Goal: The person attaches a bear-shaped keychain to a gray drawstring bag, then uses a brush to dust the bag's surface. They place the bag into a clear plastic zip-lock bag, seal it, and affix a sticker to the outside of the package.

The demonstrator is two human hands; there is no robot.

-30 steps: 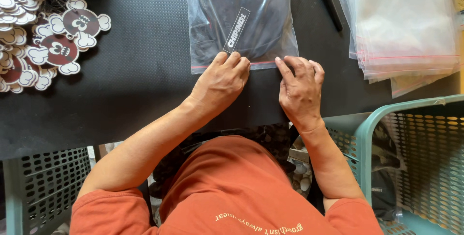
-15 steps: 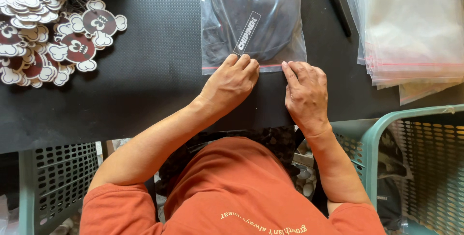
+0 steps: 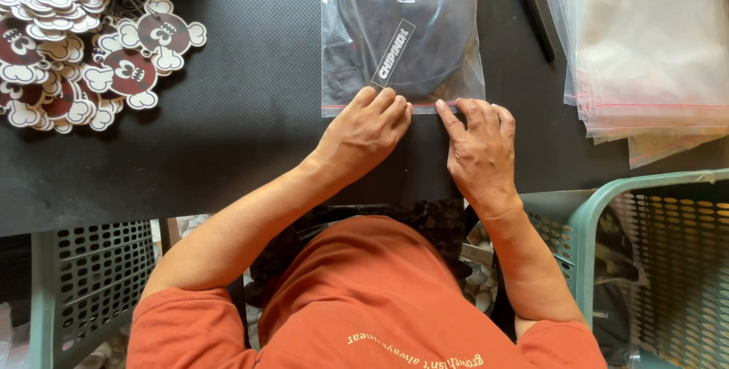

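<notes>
Clear bag [image 3: 401, 35] — dark garment inside — both hands' grip released, fingertips [image 3: 383, 103] pressing its edge.

Both bare forearms reach forward from orange short sleeves, the left hand [image 3: 364, 135] and right hand [image 3: 478, 149] lying palm-down just beside each other, fingers extended and close together, fingertips pressed flat, wrists angled slightly inward, nothing clasped in either.

Surface [image 3: 228, 156]: black, matte, finely textured, evenly lit. Below its near edge: grey perforated plastic crate [image 3: 83, 285] at left; teal perforated plastic basket [image 3: 668, 247] at right.
</notes>
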